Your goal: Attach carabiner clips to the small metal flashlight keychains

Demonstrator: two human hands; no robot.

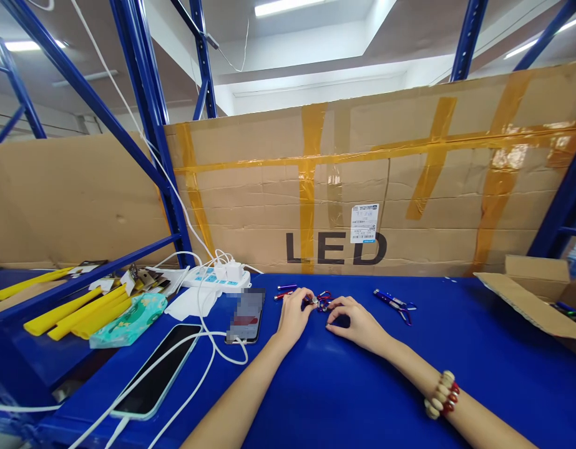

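Note:
My left hand (296, 313) is closed in a pinch on a small silvery piece (314, 300) beside a cluster of red carabiner clips (324, 299). Its exact kind is too small to make out. Just right of that cluster, my right hand (356, 322) has thumb and forefinger curved and apart, with nothing visible between them. A purple metal tube (288, 287) and a red metal tube (279, 297) lie behind my left hand, the red one partly covered by it. Farther right are blue metal tubes (385, 297) with blue carabiner clips (405, 313).
Left on the blue tabletop (325, 399) are two phones, one dark-screened (159, 371) and one lit (250, 316), white cables and a power strip (217, 278). Yellow tubes (88, 312) lie beyond. An open carton (535, 299) stands right; a cardboard sheet (250, 212) walls the back.

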